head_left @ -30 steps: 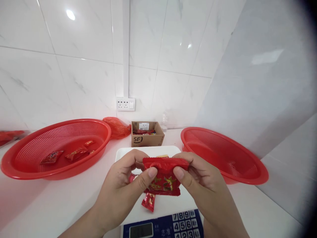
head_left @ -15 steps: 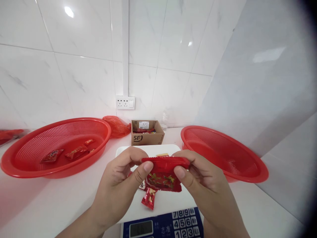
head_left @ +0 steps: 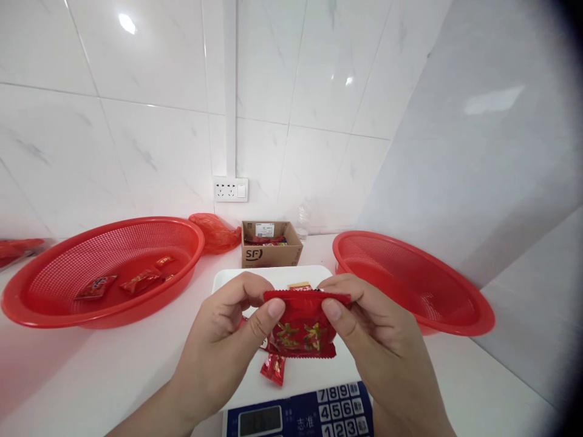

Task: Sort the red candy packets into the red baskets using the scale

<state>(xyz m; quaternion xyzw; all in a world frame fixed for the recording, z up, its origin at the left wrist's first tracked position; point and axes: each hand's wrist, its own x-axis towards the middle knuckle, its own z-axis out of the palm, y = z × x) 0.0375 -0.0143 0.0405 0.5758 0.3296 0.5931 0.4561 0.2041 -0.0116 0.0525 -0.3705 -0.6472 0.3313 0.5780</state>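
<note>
A red snack packet (head_left: 300, 331) with gold characters is held up by its upper edge, pinched at both top corners. My left hand (head_left: 232, 337) grips the left corner between thumb and fingers. At the right corner, my right hand (head_left: 371, 331) pinches in the same way. Below and behind the packet is the white tray (head_left: 314, 376) of a digital scale. On that tray lies a small red wrapped candy (head_left: 273, 369), with other packets partly hidden behind my hands. The scale's blue keypad panel (head_left: 298, 416) faces me.
A red perforated basket (head_left: 50, 318) with several packets stands at left, and another red basket (head_left: 455, 315) at right. Behind the scale are a cardboard box (head_left: 271, 256) holding packets, a red plastic bag (head_left: 213, 233) and a clear bottle (head_left: 302, 221). A tiled wall rises behind.
The packet has tilted so its front faces me more, showing the gold characters more plainly. It has shifted slightly down and right. Both hands keep their pinch.
</note>
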